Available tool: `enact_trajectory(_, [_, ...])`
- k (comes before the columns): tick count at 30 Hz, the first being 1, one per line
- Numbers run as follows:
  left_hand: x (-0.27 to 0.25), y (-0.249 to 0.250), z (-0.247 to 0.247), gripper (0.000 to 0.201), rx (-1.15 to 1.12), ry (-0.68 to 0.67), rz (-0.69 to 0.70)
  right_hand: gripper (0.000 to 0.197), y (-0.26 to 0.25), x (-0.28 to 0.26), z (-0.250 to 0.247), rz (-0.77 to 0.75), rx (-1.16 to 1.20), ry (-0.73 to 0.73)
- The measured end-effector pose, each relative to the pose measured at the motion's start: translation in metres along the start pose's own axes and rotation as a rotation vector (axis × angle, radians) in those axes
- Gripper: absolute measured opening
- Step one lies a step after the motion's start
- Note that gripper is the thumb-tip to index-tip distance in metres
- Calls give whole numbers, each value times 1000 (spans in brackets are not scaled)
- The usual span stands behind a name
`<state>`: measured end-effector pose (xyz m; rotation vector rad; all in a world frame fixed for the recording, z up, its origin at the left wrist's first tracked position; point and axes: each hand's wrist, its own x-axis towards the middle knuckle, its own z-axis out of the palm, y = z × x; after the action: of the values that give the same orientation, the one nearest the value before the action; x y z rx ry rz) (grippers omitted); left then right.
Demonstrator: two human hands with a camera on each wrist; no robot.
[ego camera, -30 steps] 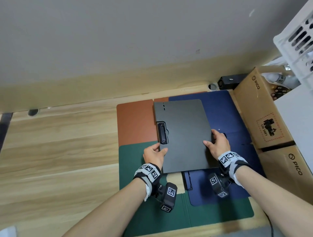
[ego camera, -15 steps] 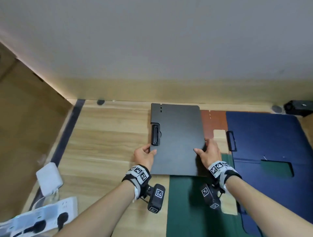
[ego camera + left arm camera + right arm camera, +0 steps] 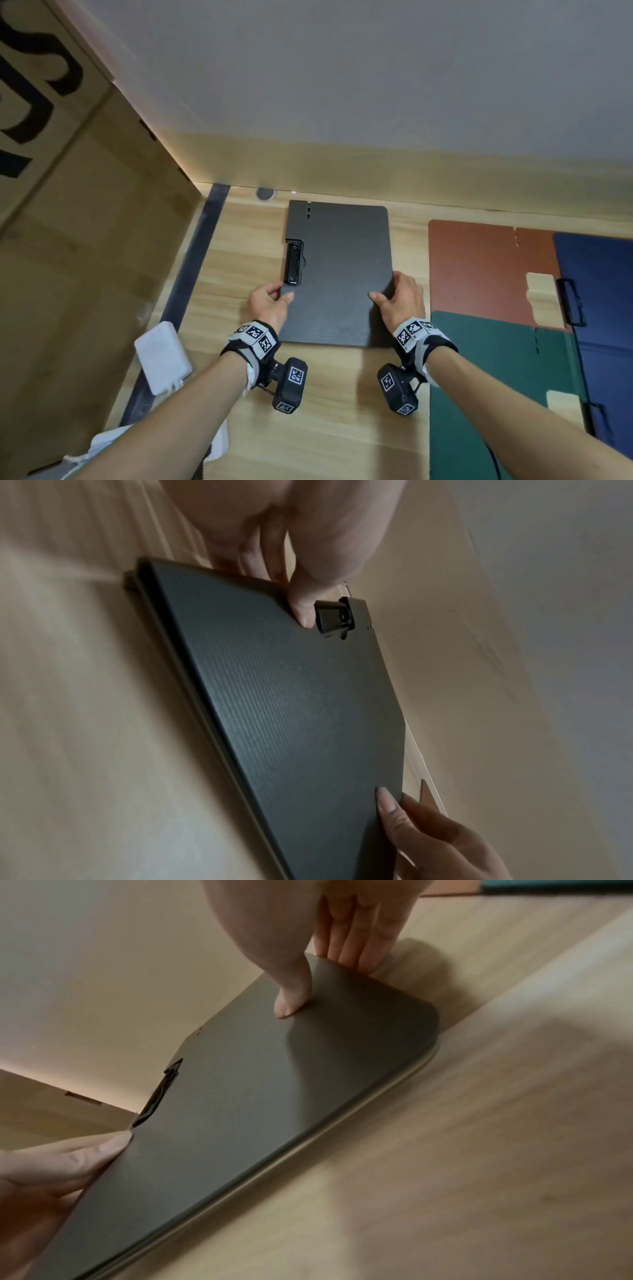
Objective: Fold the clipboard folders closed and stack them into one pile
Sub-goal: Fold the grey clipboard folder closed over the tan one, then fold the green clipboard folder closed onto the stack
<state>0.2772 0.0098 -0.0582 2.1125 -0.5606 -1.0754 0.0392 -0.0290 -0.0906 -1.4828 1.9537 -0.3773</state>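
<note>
Light wood-grain counter (image 3: 325, 411), planks running left-right. Grey wall (image 3: 342, 85) behind, pale yellowish band (image 3: 376, 171) along its base where it meets counter. Thin bright strip of light at left, along cardboard edge. Large cardboard box (image 3: 85, 240) standing at left, black lettering on upper face, partly cut off. Dark strip (image 3: 191, 267) running along counter beside box. Small round grey grommet (image 3: 265, 194) at counter's back edge. White adapter block (image 3: 162, 356) lying near left edge, on dark strip; more white gear (image 3: 102, 445) below, partly hidden. Soft even lighting, faint shadows on wood.
</note>
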Motion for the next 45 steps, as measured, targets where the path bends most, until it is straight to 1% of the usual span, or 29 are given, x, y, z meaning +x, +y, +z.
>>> enact_trajectory(4, [18,-2,-11,42,24,1,12,50,-12,-3,13,-8,-87,17])
enact_trajectory(8, [29,-1,-13,40,68,7,60,57,-14,-1,19,-6,-128,18])
enact_trajectory(10, [34,-4,-12,40,84,16,89,61,-15,0,20,-16,-174,44])
enact_trajectory(13, [34,-8,-11,37,180,49,155,65,-16,0,22,-36,-218,77])
enact_trajectory(16, [31,-7,-13,38,254,63,204,66,-18,0,20,-61,-217,75])
enact_trajectory(20, [24,3,-13,54,323,60,234,69,-7,-7,3,-75,-91,36])
enact_trajectory(22, [15,11,-7,58,369,89,286,62,5,-14,-13,-93,-59,40])
enact_trajectory(24, [2,19,4,57,388,107,363,55,21,-21,-33,-98,-50,40])
enact_trajectory(27, [-20,30,33,54,357,61,435,47,53,-28,-71,-69,-60,39])
enact_trajectory(32, [-75,43,107,45,309,-126,458,33,122,-36,-141,-24,-73,82])
enact_trajectory(35, [-115,40,158,48,290,-158,497,31,171,-40,-179,-10,-67,102])
enact_trajectory(38, [-156,32,205,47,284,-193,477,30,223,-42,-210,13,-56,102])
enact_trajectory(41, [-194,20,249,43,262,-281,442,27,269,-43,-238,24,-60,117])
enact_trajectory(45, [-238,-3,295,22,353,-366,360,25,319,-46,-264,58,-106,135])
